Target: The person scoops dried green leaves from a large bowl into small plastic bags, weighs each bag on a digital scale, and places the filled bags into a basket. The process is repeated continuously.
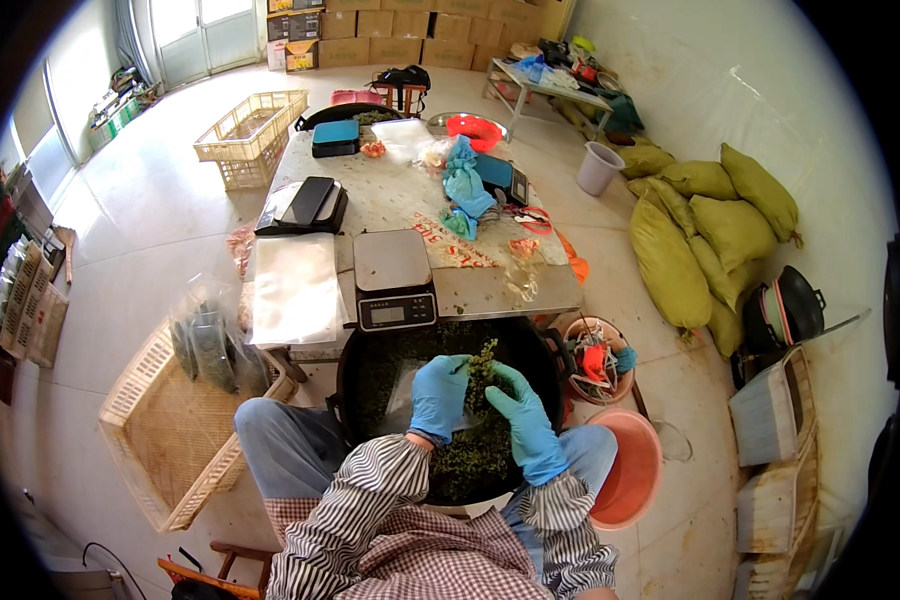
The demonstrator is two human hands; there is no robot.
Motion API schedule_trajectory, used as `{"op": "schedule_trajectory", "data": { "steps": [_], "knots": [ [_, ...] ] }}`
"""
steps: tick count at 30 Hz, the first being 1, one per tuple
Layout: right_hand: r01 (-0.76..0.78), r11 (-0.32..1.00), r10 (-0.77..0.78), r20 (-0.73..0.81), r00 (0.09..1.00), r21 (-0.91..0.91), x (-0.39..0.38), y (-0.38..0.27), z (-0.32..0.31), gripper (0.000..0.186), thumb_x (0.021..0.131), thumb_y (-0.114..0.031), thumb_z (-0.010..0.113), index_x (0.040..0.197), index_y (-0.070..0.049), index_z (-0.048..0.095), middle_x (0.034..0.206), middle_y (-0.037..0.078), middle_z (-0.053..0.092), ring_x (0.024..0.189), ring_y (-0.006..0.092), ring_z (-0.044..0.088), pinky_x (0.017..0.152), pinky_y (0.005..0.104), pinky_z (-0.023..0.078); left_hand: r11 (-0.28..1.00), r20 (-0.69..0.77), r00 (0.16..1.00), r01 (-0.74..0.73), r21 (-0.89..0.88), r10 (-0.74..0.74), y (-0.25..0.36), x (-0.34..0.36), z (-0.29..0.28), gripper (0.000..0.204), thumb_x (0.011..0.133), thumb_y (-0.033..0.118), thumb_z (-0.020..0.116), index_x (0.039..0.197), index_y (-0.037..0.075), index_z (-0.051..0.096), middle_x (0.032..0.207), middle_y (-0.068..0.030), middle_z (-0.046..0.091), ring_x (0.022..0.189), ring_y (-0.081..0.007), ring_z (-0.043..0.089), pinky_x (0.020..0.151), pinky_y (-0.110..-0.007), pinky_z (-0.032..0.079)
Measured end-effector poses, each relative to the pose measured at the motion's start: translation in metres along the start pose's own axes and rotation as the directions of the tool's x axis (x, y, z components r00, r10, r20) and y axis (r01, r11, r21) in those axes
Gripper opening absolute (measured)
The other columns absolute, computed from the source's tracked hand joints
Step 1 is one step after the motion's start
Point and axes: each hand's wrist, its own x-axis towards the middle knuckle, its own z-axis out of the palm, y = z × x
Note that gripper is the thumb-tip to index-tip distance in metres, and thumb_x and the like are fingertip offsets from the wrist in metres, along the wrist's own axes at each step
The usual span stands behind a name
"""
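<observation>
Bright glove-blue covers the left hand [440, 398] and right hand [527, 420]; the sprigs [482, 364] are green, the tub [344, 382] black.
Black-and-white stripes run along the sleeves [355, 500], a maroon-and-white check covers the apron [445, 555], and the trousers [290, 440] are faded blue; the nearest scale [391, 262] is silver-grey and black, the lower-left crate [125, 412] cream, the round bucket [630, 480] coral pink, the piled sacks [727, 232] olive-yellow, the far bowl [475, 130] bright red, the stacked cartons [344, 52] mostly brown.

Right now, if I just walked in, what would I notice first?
Your eye may land on the blue-gloved left hand, low in the middle, holding a green sprig above a big black tub, the matching right hand close by. Next, perhaps, come the yellow-green sacks heaped over on the right.
</observation>
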Motion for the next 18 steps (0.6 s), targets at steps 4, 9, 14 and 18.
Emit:
{"op": "schedule_trajectory", "data": {
  "steps": [4, 9, 14, 18],
  "knots": [
    [0.251, 0.636, -0.281, 0.083, 0.956, -0.73, 0.014, 0.025, -0.005, 0.029, 0.086, -0.008, 0.075, 0.114, -0.003, 0.07, 0.136, 0.015, 0.056, 0.127, 0.0301, 0.055, 0.107, 0.0378, 0.044, 0.982, -0.021, 0.999, 0.022, -0.188, -0.026, 0.003, 0.0, 0.012, 0.017, 0.09, 0.015, 0.07, 0.102, 0.004, 0.076, 0.088, -0.0141, 0.072, 0.077, -0.0311, 0.069, 0.07, -0.038, 0.055],
    [0.2, 0.842, -0.193, 0.067, 0.979, -0.501, 0.009, -0.01, 0.0, 0.037, 0.091, -0.018, 0.072, 0.126, -0.006, 0.069, 0.142, 0.021, 0.054, 0.133, 0.031, 0.05, 0.11, 0.0398, 0.039, 0.983, -0.05, 0.982, -0.178, 0.039, 0.179, 0.005, -0.006, 0.0, 0.016, 0.091, 0.015, 0.069, 0.099, 0.003, 0.076, 0.09, -0.014, 0.072, 0.078, -0.0298, 0.07, 0.07, -0.037, 0.055],
    [-0.06, 0.995, 0.064, -0.055, 0.996, 0.074, -0.015, -0.003, -0.015, 0.067, 0.096, -0.017, 0.071, 0.155, -0.013, 0.04, 0.143, 0.014, 0.053, 0.138, 0.0219, 0.044, 0.11, 0.0323, 0.039, 0.993, -0.041, 0.996, 0.072, -0.091, -0.076, 0.004, 0.001, -0.016, 0.018, 0.094, 0.013, 0.067, 0.105, 0.002, 0.075, 0.09, -0.0147, 0.073, 0.074, -0.0239, 0.07, 0.067, -0.034, 0.054],
    [-0.254, 0.919, 0.245, 0.069, 0.967, 0.3, -0.023, 0.033, -0.001, 0.073, 0.097, -0.012, 0.069, 0.158, -0.015, 0.03, 0.133, 0.008, 0.057, 0.114, 0.0187, 0.06, 0.093, 0.0418, 0.057, 0.975, -0.07, 0.991, 0.096, -0.199, -0.112, 0.002, 0.0, -0.009, 0.016, 0.09, 0.008, 0.07, 0.104, 0.0, 0.076, 0.088, -0.0144, 0.074, 0.075, -0.0192, 0.069, 0.069, -0.03, 0.053]
  ]
}}
